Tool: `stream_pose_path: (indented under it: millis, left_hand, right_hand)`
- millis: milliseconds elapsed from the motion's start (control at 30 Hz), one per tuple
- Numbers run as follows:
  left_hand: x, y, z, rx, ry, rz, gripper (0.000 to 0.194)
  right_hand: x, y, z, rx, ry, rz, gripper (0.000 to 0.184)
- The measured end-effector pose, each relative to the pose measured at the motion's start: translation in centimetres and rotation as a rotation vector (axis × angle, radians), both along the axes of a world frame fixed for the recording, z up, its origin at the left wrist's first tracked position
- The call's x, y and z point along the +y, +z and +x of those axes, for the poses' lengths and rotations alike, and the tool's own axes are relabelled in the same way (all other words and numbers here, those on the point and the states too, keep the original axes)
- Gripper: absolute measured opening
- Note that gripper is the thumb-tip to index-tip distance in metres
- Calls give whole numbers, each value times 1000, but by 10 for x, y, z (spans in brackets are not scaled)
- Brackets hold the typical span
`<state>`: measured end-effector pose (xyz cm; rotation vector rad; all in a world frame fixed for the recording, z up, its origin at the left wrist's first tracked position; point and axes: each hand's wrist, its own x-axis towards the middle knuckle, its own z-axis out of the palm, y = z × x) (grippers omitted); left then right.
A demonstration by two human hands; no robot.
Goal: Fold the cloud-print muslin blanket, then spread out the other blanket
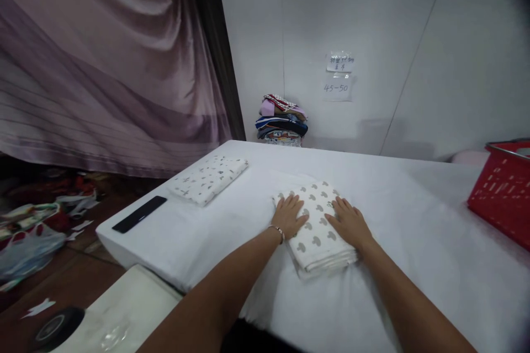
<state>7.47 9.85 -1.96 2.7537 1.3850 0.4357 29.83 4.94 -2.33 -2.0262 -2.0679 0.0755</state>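
Note:
A white cloth with grey mushroom-like prints (317,241) lies folded in several layers on the white-covered table (232,242). On its left edge rests my left hand (290,216), flat with the fingers stretched out and a bracelet at the wrist. My right hand (350,222) lies flat on the right side of the same cloth, fingers spread. Neither hand grips anything. To the left, apart from both hands, is another folded white cloth with small dark prints (211,178).
A black flat object (139,214) lies near the table's left edge. At the right stands a red basket (501,193). Folded clothes (282,118) are stacked by the back wall. A pink curtain (124,66) hangs at left, with plastic bags (33,248) on the floor.

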Motion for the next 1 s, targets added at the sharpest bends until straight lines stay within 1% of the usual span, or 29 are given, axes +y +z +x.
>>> stream_pose_path:
  millis: [300, 400, 467, 567, 633, 700, 833, 1000]
  left_hand:
    - [-2, -2, 0, -51, 3, -29, 55]
    - [0, -4, 0, -69, -3, -32, 56]
    - [0, -4, 0, -81, -4, -35, 56]
    - [1, -6, 0, -102, -10, -49, 57]
    - [2, -7, 0, -116, -14, -58, 56]
    - [2, -8, 0, -131, -15, -51, 56]
    - [2, -10, 1, -150, -21, -34, 58]
    - [2, -9, 1, -162, -20, -50, 57]
  right_hand:
    - [3, -2, 8, 37, 7, -24, 57]
    - [4, 4, 6, 21, 6, -54, 57]
    - [4, 10, 4, -8, 1, -103, 57]
    - [0, 16, 3, -78, -95, -131, 58]
    - [-5, 15, 5, -96, -192, -115, 60]
    - [-11, 9, 7, -64, -242, -112, 62]
    - [-18, 0, 9, -7, -249, -132, 65]
    - [-14, 0, 14, 0, -238, -140, 65]
